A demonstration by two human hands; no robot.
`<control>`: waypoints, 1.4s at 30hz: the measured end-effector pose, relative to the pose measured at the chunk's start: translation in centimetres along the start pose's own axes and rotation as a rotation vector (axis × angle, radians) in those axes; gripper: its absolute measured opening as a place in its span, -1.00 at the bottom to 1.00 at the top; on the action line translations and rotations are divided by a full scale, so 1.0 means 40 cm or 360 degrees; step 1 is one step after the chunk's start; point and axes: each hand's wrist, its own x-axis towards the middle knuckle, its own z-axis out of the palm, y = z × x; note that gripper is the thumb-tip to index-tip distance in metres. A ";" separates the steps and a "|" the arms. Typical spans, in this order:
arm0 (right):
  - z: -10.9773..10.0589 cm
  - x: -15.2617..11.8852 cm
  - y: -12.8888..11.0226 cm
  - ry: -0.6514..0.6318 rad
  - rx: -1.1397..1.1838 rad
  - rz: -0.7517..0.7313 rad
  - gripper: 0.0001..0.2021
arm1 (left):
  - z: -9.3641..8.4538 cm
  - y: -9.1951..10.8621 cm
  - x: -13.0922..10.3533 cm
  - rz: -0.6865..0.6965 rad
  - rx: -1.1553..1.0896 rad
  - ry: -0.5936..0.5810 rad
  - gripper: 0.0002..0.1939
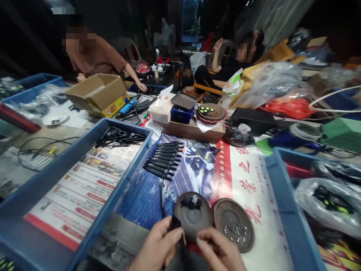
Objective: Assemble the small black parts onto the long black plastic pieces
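My left hand (159,242) is closed, its thumb and finger pinching a small black plastic part (175,223) at the bottom middle. Close beside it, my right hand (221,248) has its fingertips pressed together; whatever they grip is too small to make out. Just beyond both hands sits a round brown dish (193,222) with small black pieces and a clear one. To its right, a second brown dish (246,241) contains shiny little metal parts. A row of slim black pieces (163,160) lies on the printed sheet (194,177) farther back.
A long blue tray (96,226) with black pieces (120,136) at its far end stands left. Another blue bin (293,214) with bagged parts is right. Behind are a cardboard box (97,92), a tissue pack (160,107) and two people (97,56), seated across the table.
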 end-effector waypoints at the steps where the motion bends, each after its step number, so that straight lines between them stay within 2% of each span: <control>1: -0.017 0.013 -0.005 0.0074 -0.0138 -0.0048 -0.75 | -0.007 0.003 -0.001 -0.0008 -0.0029 0.0042 -0.55; 3: -0.043 0.045 -0.011 0.0223 -0.0430 -0.0159 -0.78 | -0.021 0.012 -0.001 -0.0014 -0.0091 0.0078 -0.58; 5: -0.053 0.080 -0.010 0.0287 -0.0747 -0.0275 -0.82 | -0.031 0.018 0.003 -0.0026 -0.0135 0.0040 -0.60; 7: -0.049 0.112 -0.005 0.0240 -0.1125 -0.0328 -0.82 | -0.038 0.021 0.009 -0.0051 -0.0158 -0.0020 -0.62; 10: -0.035 0.143 0.002 0.0150 -0.1562 -0.0274 -0.82 | -0.041 0.022 0.016 -0.0072 -0.0170 -0.0051 -0.65; 14: -0.025 0.146 0.009 0.0123 -0.1694 -0.0236 -0.86 | -0.040 0.025 0.022 -0.0092 -0.0130 -0.0046 -0.68; 22: -0.024 0.117 0.021 0.0191 -0.1805 -0.0092 -0.90 | -0.042 0.028 0.030 -0.0126 0.0006 -0.0177 -0.74; 28: -0.028 0.120 0.021 0.0271 -0.1667 -0.0103 -0.86 | -0.038 0.027 0.031 -0.0191 0.0120 -0.0226 -0.78; 34: -0.026 0.114 0.013 0.0205 -0.1440 -0.0090 -0.86 | -0.042 0.018 0.030 -0.0187 0.0158 -0.0281 -0.83; 36: -0.024 0.102 -0.006 0.0161 -0.1135 -0.0090 -0.85 | -0.040 0.022 0.027 -0.0158 0.0161 -0.0286 -0.87; 38: -0.023 0.088 -0.031 0.0114 -0.0625 -0.0014 -0.79 | -0.038 0.025 0.024 -0.0101 0.0152 -0.0305 -0.91; 40: -0.021 0.076 -0.054 0.0045 -0.0107 0.0123 -0.72 | -0.036 0.026 0.021 -0.0058 0.0156 -0.0336 -0.95; 42: -0.017 0.067 -0.066 -0.0054 0.0253 0.0285 -0.69 | -0.036 0.026 0.019 -0.0047 0.0222 -0.0344 -0.98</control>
